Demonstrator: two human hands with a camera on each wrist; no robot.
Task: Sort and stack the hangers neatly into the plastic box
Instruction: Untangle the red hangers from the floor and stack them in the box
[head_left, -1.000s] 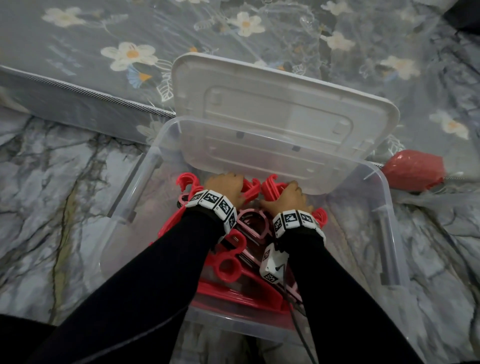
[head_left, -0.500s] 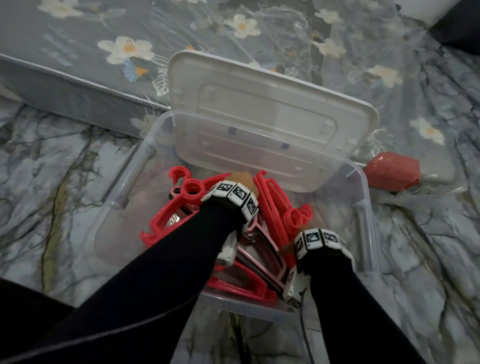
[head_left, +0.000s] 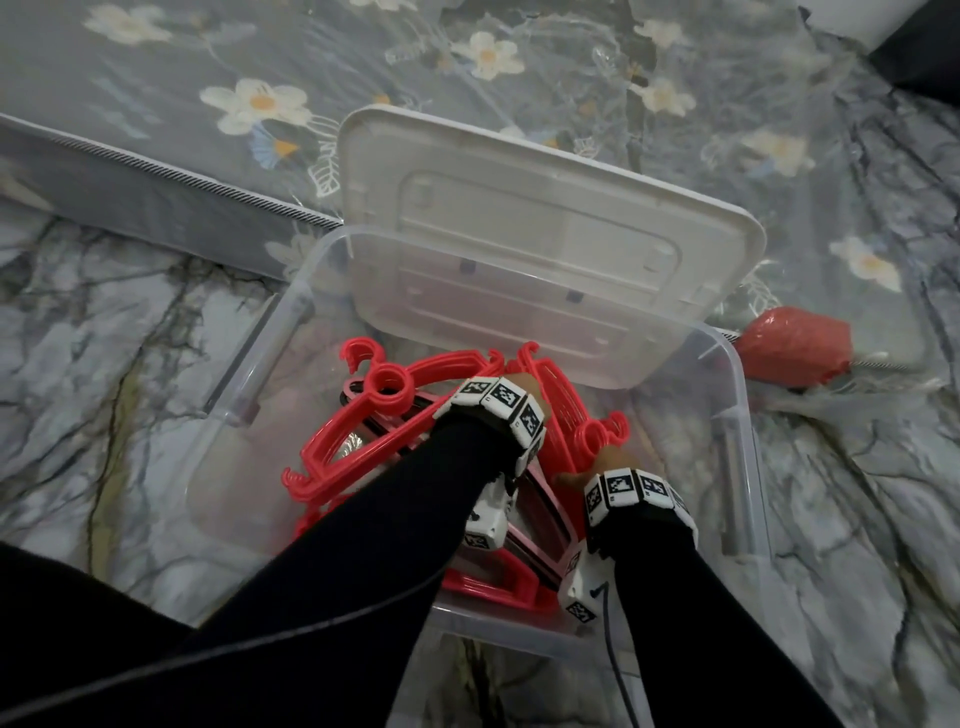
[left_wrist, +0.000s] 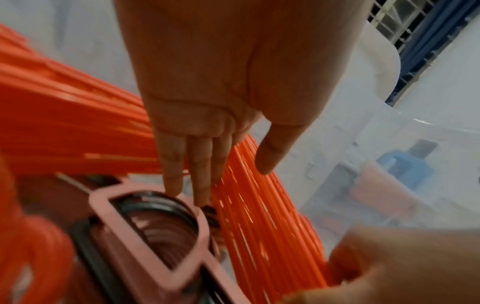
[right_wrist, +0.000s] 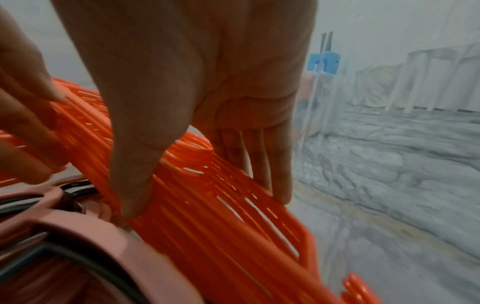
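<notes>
A clear plastic box (head_left: 740, 467) stands on the floor, its white lid (head_left: 519, 208) leaning open at the back. Inside, one bundle of red hangers (head_left: 363, 426) lies at the left. A second red bundle (head_left: 566, 410) (right_wrist: 233, 216) stands on edge at the right. Pink and dark hangers (head_left: 540, 525) (left_wrist: 145, 205) lie between them. My left hand (head_left: 519, 382) (left_wrist: 223, 176) is open, straight fingers touching the pink hanger's hook and the right bundle. My right hand (head_left: 608, 462) (right_wrist: 207, 201) pinches the right bundle, thumb on one side, fingers on the other.
A mattress with a floral cover (head_left: 260, 104) lies behind the box. A red wrapped object (head_left: 795, 353) sits just right of the box by the mattress edge. Marble floor (head_left: 104, 364) surrounds the box. A blue object (right_wrist: 324, 61) shows through the box wall.
Both hands were at the hooks near the far wall a second ago. My right hand has drawn back to the near right, and the right red bundle now stands on edge.
</notes>
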